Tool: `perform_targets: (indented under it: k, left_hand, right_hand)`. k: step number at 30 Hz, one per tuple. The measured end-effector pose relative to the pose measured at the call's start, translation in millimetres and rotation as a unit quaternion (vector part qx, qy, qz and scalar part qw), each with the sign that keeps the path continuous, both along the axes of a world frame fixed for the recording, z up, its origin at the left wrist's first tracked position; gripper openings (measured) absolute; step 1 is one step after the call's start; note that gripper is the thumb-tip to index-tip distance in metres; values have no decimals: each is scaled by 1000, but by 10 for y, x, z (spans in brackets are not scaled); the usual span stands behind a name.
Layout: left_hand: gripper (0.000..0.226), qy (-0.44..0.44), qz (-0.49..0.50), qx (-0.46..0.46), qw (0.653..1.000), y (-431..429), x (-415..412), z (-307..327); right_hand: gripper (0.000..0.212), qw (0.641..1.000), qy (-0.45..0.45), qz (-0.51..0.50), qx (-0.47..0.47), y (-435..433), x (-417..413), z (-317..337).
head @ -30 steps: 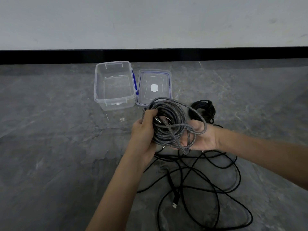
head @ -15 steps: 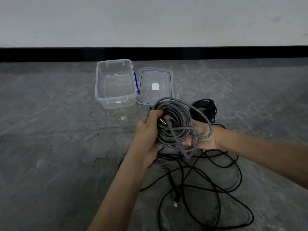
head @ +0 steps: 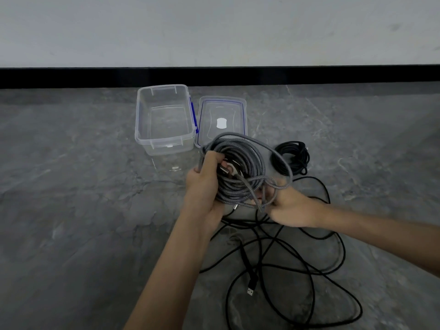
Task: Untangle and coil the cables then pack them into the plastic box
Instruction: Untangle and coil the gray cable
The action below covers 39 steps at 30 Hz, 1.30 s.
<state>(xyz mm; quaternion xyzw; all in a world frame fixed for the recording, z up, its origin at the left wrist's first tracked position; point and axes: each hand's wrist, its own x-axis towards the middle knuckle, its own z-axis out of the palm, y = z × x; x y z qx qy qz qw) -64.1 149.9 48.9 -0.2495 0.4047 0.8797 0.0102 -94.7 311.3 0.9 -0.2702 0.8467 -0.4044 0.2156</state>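
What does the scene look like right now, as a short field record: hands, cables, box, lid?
left hand: grips the grey braided coil on its left side
right hand: holds loose strands at that coil's lower right, blurred
black coil: lies on the floor, right of the lid
loose black cable: tangled on the floor beneath the hands, USB plug free
plastic box: open, nothing inside
lid: flat on the floor, right of the box

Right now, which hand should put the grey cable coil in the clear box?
Left, probably. The left hand grips the grey braided cable coil on the side nearest the open plastic box, whereas the right hand pinches loose strands on the far side.
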Motion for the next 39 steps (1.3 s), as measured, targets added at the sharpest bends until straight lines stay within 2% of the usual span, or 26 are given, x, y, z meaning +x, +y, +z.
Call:
perform_targets:
  k: [3, 7, 10, 12, 15, 20, 28, 31, 33, 35, 38, 39]
  left_hand:
    - [24, 15, 49, -47, 998, -51, -45, 39]
    - [26, 10, 76, -29, 997, -116, -37, -18]
    - [28, -10, 67, 4, 998, -147, -30, -94]
    - [30, -15, 62, 34, 997, -137, -29, -95]
    - [30, -13, 61, 74, 995, -126, -28, -34]
    - [36, -14, 46, 93, 995, -72, -23, -7]
    - [32, -36, 54, 62, 996, -90, -49, 4]
    - [31, -31, 82, 13, 996, -145, -64, -26]
    - [29, -15, 107, -75, 991, -217, -88, -42]
    - [27, -3, 124, -156, 980, -304, -118, -65]
    - [24, -4, 130, -222, 966, -396, -137, -121]
    - [23, -3, 124, -239, 963, -404, -126, -137]
  right_hand:
    - [20, 994, 90, 45, 31, -117, 28, 71]
    - [21, 998, 45, 44, -2, -220, 35, 123]
    - [22, 999, 31, 8, -20, -255, 36, 68]
    - [16, 999, 34, -6, -20, -211, 16, 4]
    - [16, 997, 63, -5, 45, -79, 12, -90]
    - [33, 991, 68, -13, 115, 68, 48, -203]
    - [34, 982, 41, -24, 182, 168, 39, -297]
    - [36, 977, 23, -25, 211, 110, 7, -240]
    - [36, 978, 28, -31, 205, 62, 22, -143]
    - [30, 983, 50, -32, 176, 10, 78, -10]
    - [2, 991, 57, -84, 87, -70, 116, 246]
    - [4, 992, 44, -104, 50, -100, 106, 337]
